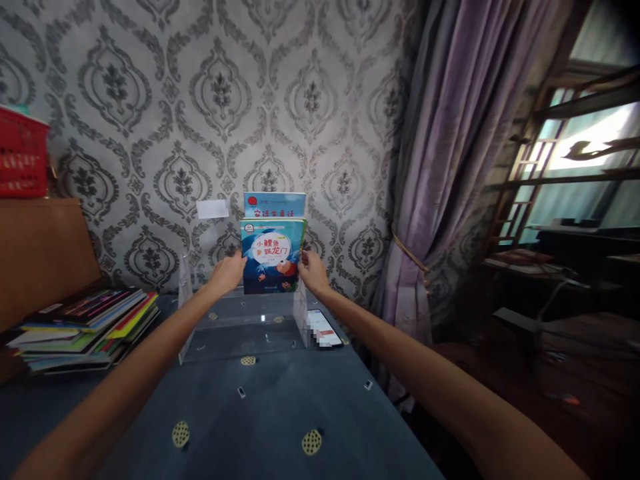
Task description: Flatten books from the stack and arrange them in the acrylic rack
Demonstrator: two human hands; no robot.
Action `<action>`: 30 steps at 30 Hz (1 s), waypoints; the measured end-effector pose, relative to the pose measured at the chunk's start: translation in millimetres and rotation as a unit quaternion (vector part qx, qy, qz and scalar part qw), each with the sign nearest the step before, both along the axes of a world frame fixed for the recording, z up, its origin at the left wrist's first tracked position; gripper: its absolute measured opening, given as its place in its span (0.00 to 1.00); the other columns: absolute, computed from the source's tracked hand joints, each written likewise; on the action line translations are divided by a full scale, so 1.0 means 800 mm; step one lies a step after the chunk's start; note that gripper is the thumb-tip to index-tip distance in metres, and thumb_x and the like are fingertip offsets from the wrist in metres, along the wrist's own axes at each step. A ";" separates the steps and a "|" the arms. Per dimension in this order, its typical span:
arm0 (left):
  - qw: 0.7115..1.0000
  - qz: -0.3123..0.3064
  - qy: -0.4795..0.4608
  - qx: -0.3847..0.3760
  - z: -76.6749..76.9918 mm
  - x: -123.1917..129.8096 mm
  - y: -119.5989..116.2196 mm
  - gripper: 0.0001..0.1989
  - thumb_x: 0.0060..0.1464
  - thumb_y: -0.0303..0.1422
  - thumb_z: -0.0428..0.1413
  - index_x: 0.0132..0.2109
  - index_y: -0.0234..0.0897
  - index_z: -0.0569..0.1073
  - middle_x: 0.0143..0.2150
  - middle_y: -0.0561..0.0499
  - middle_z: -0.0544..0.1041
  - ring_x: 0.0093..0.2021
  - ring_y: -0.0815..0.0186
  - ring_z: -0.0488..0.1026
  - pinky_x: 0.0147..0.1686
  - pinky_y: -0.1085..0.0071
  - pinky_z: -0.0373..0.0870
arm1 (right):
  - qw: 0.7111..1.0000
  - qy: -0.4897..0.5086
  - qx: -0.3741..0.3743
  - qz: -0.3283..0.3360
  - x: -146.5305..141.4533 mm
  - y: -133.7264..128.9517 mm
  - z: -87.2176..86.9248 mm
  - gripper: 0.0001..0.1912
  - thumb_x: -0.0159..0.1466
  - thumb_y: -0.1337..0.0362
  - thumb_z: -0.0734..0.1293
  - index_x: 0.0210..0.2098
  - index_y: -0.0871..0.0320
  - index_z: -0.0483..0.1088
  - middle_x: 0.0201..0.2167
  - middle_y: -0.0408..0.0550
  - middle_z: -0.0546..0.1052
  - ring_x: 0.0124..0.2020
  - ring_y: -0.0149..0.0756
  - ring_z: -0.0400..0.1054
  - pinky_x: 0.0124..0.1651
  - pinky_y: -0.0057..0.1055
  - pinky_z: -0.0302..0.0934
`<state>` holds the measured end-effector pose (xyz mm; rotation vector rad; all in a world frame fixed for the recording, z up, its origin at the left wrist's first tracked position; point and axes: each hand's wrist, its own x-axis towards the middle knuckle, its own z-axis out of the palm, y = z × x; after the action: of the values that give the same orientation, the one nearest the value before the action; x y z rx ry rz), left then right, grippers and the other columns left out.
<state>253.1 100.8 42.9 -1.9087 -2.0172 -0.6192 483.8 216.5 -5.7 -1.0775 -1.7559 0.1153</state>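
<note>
A blue children's book [273, 260] with a round white title panel and orange fish on its cover stands upright between my hands. My left hand [231, 271] grips its left edge, and my right hand [313, 272] has hold of the right edge, fingers closed on both sides. Behind it rises a taller light-blue book [275, 202] with red title characters; its lower part is hidden. Both are at a clear acrylic rack [300, 313] on the table. Whether the held book touches the rack, I cannot tell.
Left on the dark blue patterned tablecloth [240, 427] lies a pile of books [90, 327]. A red basket [23, 153] sits above a brown box [45, 253]. A phone [324, 329] lies right of the rack. Behind are a patterned wall and a purple curtain [440, 167].
</note>
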 end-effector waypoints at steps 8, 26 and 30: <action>1.000 -0.005 0.016 -0.016 -0.002 0.001 0.013 0.17 0.69 0.33 0.41 0.51 0.32 0.73 0.45 0.32 0.81 0.48 0.51 0.80 0.45 0.64 0.71 | 1.000 0.005 -0.013 -0.006 -0.007 0.000 0.000 0.21 0.58 0.71 0.61 0.48 0.57 0.76 0.39 0.53 0.78 0.44 0.46 0.72 0.51 0.42 0.67; 0.998 -0.042 0.024 -0.025 0.010 0.001 0.016 0.15 0.68 0.28 0.41 0.51 0.30 0.70 0.47 0.30 0.79 0.48 0.51 0.80 0.45 0.65 0.70 | 0.999 0.005 -0.031 -0.033 -0.020 -0.024 -0.010 0.23 0.59 0.70 0.61 0.53 0.61 0.71 0.45 0.58 0.73 0.48 0.48 0.69 0.55 0.42 0.64; 0.999 -0.039 0.008 -0.027 0.014 0.003 0.020 0.13 0.68 0.30 0.43 0.53 0.29 0.67 0.47 0.29 0.79 0.49 0.51 0.80 0.47 0.64 0.70 | 0.998 0.005 -0.040 -0.044 -0.024 -0.031 -0.012 0.22 0.59 0.70 0.60 0.53 0.63 0.70 0.46 0.60 0.72 0.49 0.49 0.68 0.57 0.43 0.63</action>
<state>255.4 117.0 54.2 -2.0257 -1.9769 -0.5712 464.2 191.9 -15.0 -1.2076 -1.7053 0.1371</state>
